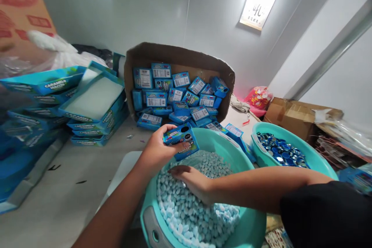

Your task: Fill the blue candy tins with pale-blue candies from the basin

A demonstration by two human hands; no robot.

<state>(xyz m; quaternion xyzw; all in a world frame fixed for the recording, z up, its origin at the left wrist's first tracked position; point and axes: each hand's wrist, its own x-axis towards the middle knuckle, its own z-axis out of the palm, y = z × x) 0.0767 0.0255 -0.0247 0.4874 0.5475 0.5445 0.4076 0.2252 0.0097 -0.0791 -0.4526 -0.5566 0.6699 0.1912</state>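
My left hand (158, 149) grips a small blue candy box (181, 140) and holds it over the far rim of a teal basin (250, 224). The basin is filled with small pale blue and white candies (192, 209). My right hand (193, 182) reaches across from the right and rests palm down on the candies just below the box. Its fingers are curled into the pile, and what they hold, if anything, is hidden.
A tipped cardboard carton (180, 56) spills several small blue boxes (174, 97) behind the basin. A second teal basin (314, 159) at the right holds shiny blue round pieces (280, 151). Stacked blue display trays (93, 100) stand at the left. Brown cartons (293, 114) sit at far right.
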